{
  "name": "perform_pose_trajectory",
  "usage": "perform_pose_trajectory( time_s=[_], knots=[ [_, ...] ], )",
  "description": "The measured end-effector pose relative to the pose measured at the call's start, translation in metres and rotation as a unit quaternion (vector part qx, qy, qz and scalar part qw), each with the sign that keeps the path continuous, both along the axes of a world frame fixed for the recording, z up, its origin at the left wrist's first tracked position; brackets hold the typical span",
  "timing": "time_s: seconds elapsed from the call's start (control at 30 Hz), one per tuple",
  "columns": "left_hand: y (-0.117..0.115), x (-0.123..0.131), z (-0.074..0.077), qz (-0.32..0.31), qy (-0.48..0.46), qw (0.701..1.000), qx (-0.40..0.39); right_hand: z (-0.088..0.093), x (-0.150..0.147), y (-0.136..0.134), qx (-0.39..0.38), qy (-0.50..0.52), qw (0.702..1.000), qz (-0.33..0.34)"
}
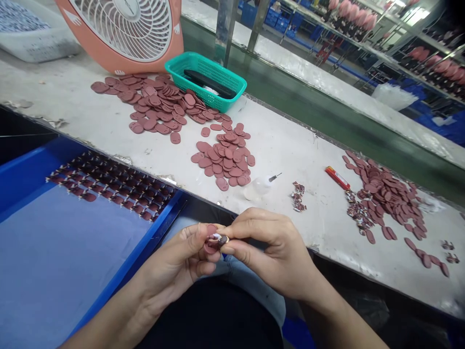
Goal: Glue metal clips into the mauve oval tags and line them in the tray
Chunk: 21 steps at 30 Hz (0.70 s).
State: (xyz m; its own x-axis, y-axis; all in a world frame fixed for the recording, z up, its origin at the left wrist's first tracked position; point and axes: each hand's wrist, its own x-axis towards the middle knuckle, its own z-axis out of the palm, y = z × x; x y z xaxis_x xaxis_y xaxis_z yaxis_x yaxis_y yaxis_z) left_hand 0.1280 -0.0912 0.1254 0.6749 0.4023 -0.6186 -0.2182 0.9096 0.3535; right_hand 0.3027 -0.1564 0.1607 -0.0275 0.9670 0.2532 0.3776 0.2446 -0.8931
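My left hand (174, 257) pinches a dark red oval disc (210, 248) between thumb and fingers, in front of my lap. With thumb and forefinger, my right hand (271, 245) grips a small painted figure piece (223, 239) and holds it against the disc. Fingertips cover part of both, so how they join is hidden. Beyond my hands on the bench lie a pile of loose oval discs (227, 157), a small clear bottle with a needle tip (263, 184) and a little cluster of similar figure pieces (298, 196).
A blue tray (119, 276) at left holds rows of discs with figures attached. On the bench (290, 155) stand an orange fan (178, 34) and a green basket (232, 99) beside a larger disc pile (156, 104). At right are a red packet (337, 178) and more discs (395, 194).
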Motion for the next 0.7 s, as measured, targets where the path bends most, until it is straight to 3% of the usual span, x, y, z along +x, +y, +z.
perform_pose_trajectory(
  time_s=[0.3, 0.5, 0.63, 0.7],
  knots=[
    [-0.001, -0.003, -0.001, 0.001, 0.014, 1.000, 0.002, 0.000, -0.001, 0.005, -0.002, -0.004, 1.000, 0.015],
    [0.004, -0.008, -0.013, -0.002, -0.010, 1.000, 0.029, -0.002, 0.000, 0.008, -0.006, -0.005, 1.000, 0.027],
    [0.010, -0.012, -0.020, -0.032, -0.048, 0.997, 0.054, -0.007, -0.005, 0.011, 0.054, -0.030, 0.998, 0.000],
    [0.011, -0.013, -0.020, 0.016, -0.004, 0.996, 0.087, -0.012, -0.010, 0.012, 0.100, -0.081, 0.990, -0.051]
  ],
)
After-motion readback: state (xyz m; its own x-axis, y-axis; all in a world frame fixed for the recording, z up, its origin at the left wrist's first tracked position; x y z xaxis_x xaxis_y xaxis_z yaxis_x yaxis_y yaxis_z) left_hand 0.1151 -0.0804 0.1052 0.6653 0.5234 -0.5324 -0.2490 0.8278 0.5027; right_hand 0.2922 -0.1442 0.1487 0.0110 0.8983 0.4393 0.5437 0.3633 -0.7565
